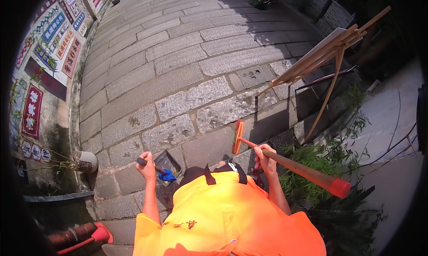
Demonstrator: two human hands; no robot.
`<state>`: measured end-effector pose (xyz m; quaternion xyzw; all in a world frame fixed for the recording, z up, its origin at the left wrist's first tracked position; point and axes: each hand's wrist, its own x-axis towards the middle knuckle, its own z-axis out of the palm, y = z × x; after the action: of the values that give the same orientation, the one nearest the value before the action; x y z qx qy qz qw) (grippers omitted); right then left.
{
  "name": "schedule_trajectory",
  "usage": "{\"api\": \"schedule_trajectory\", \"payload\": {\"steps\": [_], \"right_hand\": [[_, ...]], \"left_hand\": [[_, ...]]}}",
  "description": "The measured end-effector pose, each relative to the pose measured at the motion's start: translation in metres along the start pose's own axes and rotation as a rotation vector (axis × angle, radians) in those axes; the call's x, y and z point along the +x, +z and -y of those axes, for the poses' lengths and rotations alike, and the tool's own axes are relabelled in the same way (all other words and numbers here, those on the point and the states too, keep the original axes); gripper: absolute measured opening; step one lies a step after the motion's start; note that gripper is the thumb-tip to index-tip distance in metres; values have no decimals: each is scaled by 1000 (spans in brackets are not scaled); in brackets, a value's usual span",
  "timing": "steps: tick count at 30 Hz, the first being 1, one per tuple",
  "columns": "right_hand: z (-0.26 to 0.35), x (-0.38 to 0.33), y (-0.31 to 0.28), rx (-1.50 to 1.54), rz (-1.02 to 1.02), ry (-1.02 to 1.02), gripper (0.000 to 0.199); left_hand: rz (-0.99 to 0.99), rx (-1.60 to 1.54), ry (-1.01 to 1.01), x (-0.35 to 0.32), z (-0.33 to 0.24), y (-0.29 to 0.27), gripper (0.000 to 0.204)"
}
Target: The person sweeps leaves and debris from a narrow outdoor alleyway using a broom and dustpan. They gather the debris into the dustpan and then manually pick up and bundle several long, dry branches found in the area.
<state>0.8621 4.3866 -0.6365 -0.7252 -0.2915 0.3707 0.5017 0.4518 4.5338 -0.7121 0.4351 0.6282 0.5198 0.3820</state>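
Note:
My left hand [146, 167] is closed around the dark handle of a long-handled dustpan [168, 157], whose black pan rests on the paving by my feet. Something blue, like cloth or a bag, [166, 175] is bunched where the handle meets the pan. My right hand [266, 161] grips the wooden stick of a broom [298, 167]. The stick's red-capped end rises toward the right. Below, the broom's orange head [239, 137] stands on the stones, its bristles facing left. A gap of paving separates the broom head from the dustpan.
A wooden easel [337, 49] with a board stands at right, above leafy plants [339, 155]. Sign-covered wall [67, 42] and a pale pot [84, 161] line the left. A red cone-shaped object [102, 233] lies lower left. Stone paving [178, 69] stretches ahead, partly shaded.

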Motion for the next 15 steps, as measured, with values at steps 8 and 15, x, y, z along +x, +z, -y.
{"api": "schedule_trajectory", "payload": {"steps": [8,15], "right_hand": [[30,224,4,108,-86,40,19],[-2,459,27,148,-211,98,20]], "left_hand": [[7,-16,48,169,36,173,15],[142,-62,-13,344,93,398,13]]}}
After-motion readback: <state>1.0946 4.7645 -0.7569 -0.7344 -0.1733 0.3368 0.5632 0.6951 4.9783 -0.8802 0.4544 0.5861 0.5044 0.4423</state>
